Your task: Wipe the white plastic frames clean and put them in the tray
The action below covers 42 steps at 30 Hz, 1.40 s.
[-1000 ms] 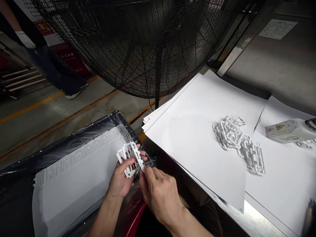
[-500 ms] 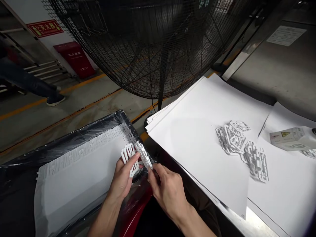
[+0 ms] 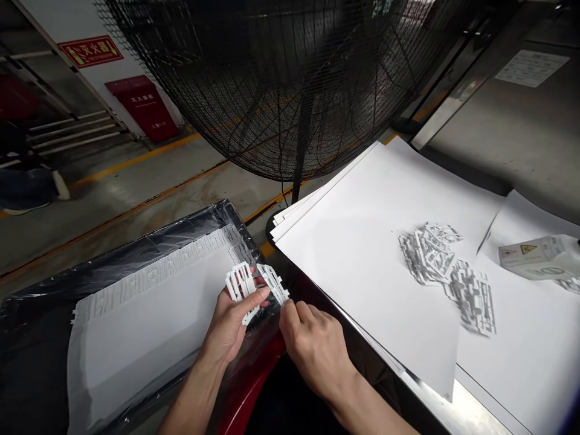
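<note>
My left hand (image 3: 231,320) holds a white slotted plastic part (image 3: 242,284), its thumb laid across the front. Pinched at its lower end by my right hand (image 3: 315,344) is another slotted white part (image 3: 274,283), just right of the first one. On the left, a black plastic-lined tray (image 3: 27,302) bears white sheeting (image 3: 149,350) with a row of similar parts (image 3: 158,269) along its far edge. Two heaps of the parts (image 3: 430,254) (image 3: 473,296) lie on the white sheets (image 3: 362,260) at the right.
A large black fan (image 3: 290,90) stands beyond the work area. On the right sheets lies a whitish bottle (image 3: 539,257) with warning labels. Behind at the left are a red bin (image 3: 145,109), a rack (image 3: 72,130) and a person's foot (image 3: 27,190).
My right hand and its part have shifted slightly right, and my left thumb now reaches further right. The person at the far left has moved further left. The camera view has shifted a little.
</note>
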Motion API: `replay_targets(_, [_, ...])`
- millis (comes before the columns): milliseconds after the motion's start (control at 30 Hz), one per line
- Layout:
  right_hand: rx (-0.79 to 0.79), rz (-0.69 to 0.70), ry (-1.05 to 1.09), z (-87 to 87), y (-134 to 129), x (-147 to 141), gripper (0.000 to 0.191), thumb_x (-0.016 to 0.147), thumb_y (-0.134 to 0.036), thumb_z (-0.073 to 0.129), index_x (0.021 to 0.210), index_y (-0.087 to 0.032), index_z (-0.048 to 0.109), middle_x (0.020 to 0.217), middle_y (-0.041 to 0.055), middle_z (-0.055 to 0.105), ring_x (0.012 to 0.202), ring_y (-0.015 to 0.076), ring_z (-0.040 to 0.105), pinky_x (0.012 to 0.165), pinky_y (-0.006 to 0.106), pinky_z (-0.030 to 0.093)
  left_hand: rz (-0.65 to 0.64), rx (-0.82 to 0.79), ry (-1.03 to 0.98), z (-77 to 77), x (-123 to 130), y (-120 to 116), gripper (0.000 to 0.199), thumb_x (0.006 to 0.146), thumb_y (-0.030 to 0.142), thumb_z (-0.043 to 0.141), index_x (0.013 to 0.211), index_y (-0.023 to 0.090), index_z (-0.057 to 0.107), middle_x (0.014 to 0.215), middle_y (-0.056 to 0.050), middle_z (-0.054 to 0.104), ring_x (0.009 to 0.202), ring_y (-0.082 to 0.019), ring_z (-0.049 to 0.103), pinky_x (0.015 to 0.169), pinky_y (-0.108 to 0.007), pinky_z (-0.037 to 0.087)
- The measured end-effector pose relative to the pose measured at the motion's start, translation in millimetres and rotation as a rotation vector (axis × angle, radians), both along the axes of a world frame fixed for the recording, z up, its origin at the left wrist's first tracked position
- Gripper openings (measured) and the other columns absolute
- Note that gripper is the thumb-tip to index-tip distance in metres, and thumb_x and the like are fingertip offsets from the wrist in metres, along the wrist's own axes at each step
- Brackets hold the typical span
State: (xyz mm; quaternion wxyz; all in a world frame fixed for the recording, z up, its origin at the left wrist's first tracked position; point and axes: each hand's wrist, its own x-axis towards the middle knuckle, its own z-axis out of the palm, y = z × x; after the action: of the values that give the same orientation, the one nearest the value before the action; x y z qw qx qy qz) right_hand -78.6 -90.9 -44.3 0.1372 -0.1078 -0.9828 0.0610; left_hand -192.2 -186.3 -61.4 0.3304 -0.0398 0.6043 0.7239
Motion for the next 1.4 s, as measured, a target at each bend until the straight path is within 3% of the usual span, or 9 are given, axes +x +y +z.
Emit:
replay_targets(133, [0.049, 0.044, -0.045, 5.0, -0.2, -0.6, 0.014, 0.077, 0.0, 0.05, 0.083, -0.011, 0.055, 0.065, 0.0023, 0.049, 0.053, 0.0152, 0.046, 0.047, 0.027, 0.028, -0.033, 0.03, -0.006, 2.3, 4.0, 3.2, 0.027, 0.061, 0.02, 0.076, 0.084, 0.014, 0.065, 0.078, -0.003, 0.066, 0.073, -0.016, 0.06, 0.068, -0.026, 0.048])
replay_targets(433, [0.041, 0.059, -0.036, 5.0, -0.2, -2.1, 0.017, 0.077, -0.003, 0.055, 0.092, -0.008, 0.059, 0.066, 0.0028, 0.053, 0.054, 0.0163, 0.049, 0.047, 0.028, 0.028, 0.004, 0.082, -0.055, 4.3, 8.5, 8.5, 0.023, 0.067, 0.018, 0.072, 0.089, 0.014, 0.064, 0.075, -0.001, 0.065, 0.071, -0.014, 0.06, 0.071, -0.026, 0.048])
replay_targets(533, [-0.219, -0.001, -0.039, 4.5, -1.3, 2.7, 0.016, 0.087, -0.014, 0.053, 0.103, -0.013, 0.055, 0.068, 0.0012, 0.056, 0.055, 0.0163, 0.053, 0.046, 0.026, 0.028, 0.091, 0.108, -0.11, 0.8, 4.4, 7.8, 0.032, 0.066, 0.013, 0.07, 0.097, 0.014, 0.064, 0.083, -0.003, 0.067, 0.079, -0.017, 0.062, 0.073, -0.028, 0.048])
replay_targets(667, [-0.793, -0.247, -0.054, 2.6, 0.1, 6.9, 0.032, 0.09, -0.031, 0.054, 0.116, -0.016, 0.044, 0.062, -0.0048, 0.056, 0.048, 0.0133, 0.052, 0.047, 0.022, 0.031, 0.097, 0.148, -0.174, 1.1, -1.8, 3.9, 0.04, 0.066, 0.01, 0.068, 0.105, 0.015, 0.062, 0.091, -0.005, 0.068, 0.087, -0.021, 0.062, 0.076, -0.032, 0.049])
replay_targets(733, [-1.036, -0.334, -0.09, 0.0, 1.5, 4.2, 0.031, 0.09, -0.037, 0.054, 0.113, -0.017, 0.048, 0.057, -0.0064, 0.053, 0.047, 0.0125, 0.051, 0.046, 0.02, 0.032, 0.071, 0.158, -0.202, 0.8, -2.4, 2.3, 0.039, 0.066, 0.01, 0.068, 0.104, 0.015, 0.062, 0.092, -0.005, 0.068, 0.088, -0.022, 0.062, 0.076, -0.032, 0.049])
replay_targets(800, [-1.148, -0.33, -0.129, -3.5, 1.9, -1.1, 0.024, 0.092, -0.04, 0.049, 0.093, -0.017, 0.056, 0.055, -0.005, 0.052, 0.048, 0.0117, 0.049, 0.044, 0.019, 0.03, 0.028, 0.128, -0.219, -2.2, -0.4, 1.2, 0.035, 0.066, 0.012, 0.068, 0.101, 0.014, 0.063, 0.091, -0.006, 0.067, 0.087, -0.021, 0.062, 0.075, -0.031, 0.049])
replay_targets(900, [-0.946, -0.284, -0.159, -9.1, -1.8, -9.4, 0.03, 0.094, -0.032, 0.045, 0.07, -0.017, 0.052, 0.055, -0.0035, 0.052, 0.047, 0.0106, 0.046, 0.044, 0.02, 0.027, 0.007, -0.008, -0.107, -11.9, 6.5, -1.5, 0.031, 0.069, 0.022, 0.069, 0.099, 0.015, 0.061, 0.091, -0.005, 0.065, 0.084, -0.019, 0.061, 0.071, -0.028, 0.048])
replay_targets(1067, [-0.331, -0.101, -0.22, -18.0, -14.7, -20.0, 0.01, 0.089, -0.016, 0.051, 0.08, -0.017, 0.053, 0.068, -0.0005, 0.06, 0.054, 0.0153, 0.056, 0.045, 0.025, 0.024, 0.028, -0.096, 0.012, -26.0, 15.4, -11.4, 0.036, 0.07, 0.034, 0.069, 0.1, 0.019, 0.056, 0.089, -0.001, 0.061, 0.077, -0.014, 0.057, 0.062, -0.024, 0.045])
replay_targets(1400, [-0.159, 0.039, -0.26, -21.8, -30.3, -32.9, 0.014, 0.077, 0.0, 0.056, 0.083, -0.012, 0.056, 0.07, 0.0052, 0.059, 0.057, 0.0206, 0.058, 0.044, 0.026, 0.034, 0.069, -0.069, -0.037, -21.0, 7.4, -10.8, 0.027, 0.065, 0.028, 0.074, 0.086, 0.016, 0.065, 0.083, 0.0, 0.064, 0.082, -0.013, 0.056, 0.074, -0.021, 0.042])
